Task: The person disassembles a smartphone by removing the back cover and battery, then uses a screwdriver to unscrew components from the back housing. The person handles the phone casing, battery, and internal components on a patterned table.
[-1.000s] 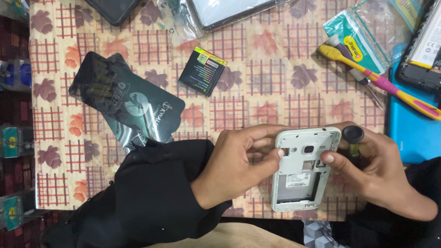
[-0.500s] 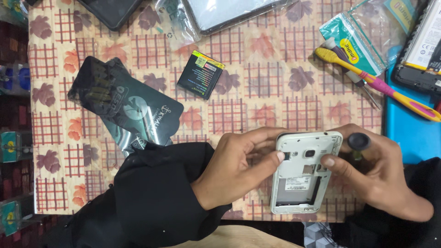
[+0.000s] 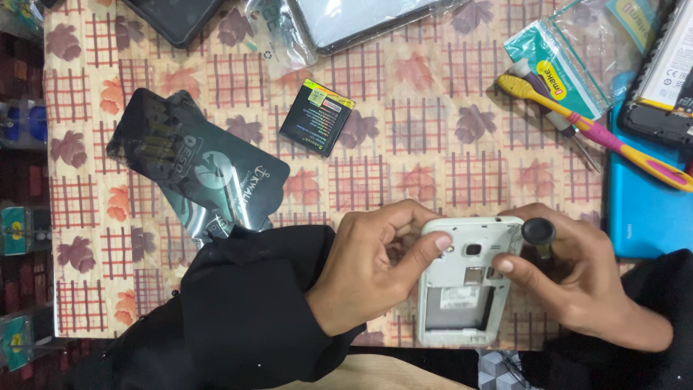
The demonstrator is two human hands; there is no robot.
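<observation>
A table covered by a beige cloth printed with red grids and maroon and orange leaves (image 3: 447, 152) fills most of the frame. On it, left of centre, lies a large glossy black foil pouch with pale printing (image 3: 195, 170). At the right edge a flat bright blue rectangular phone back (image 3: 642, 209) lies on the cloth, with a dark phone body showing a white-labelled battery (image 3: 668, 79) above it at the upper right corner. Along the top edge sits a grey-screened device in a clear plastic sleeve (image 3: 361, 18), and a black slab (image 3: 173, 16) at the upper left. A clear bag with a teal card inside (image 3: 570, 61) lies at the upper right, and a yellow and pink plastic pry tool (image 3: 599, 133) runs diagonally just below it.

In the lower centre, a white phone with its back cover off and empty battery bay (image 3: 465, 285) is held face down between both hands. The left hand (image 3: 375, 271), in a black sleeve, grasps the phone's left edge with its forefinger laid across the top corner. The right hand (image 3: 577, 278) grips the right edge, thumb pressed beside the camera, and pinches a small tool with a round black cap (image 3: 538, 232).

A small black rectangular battery with a yellow and green label (image 3: 317, 118) lies apart, above centre.
</observation>
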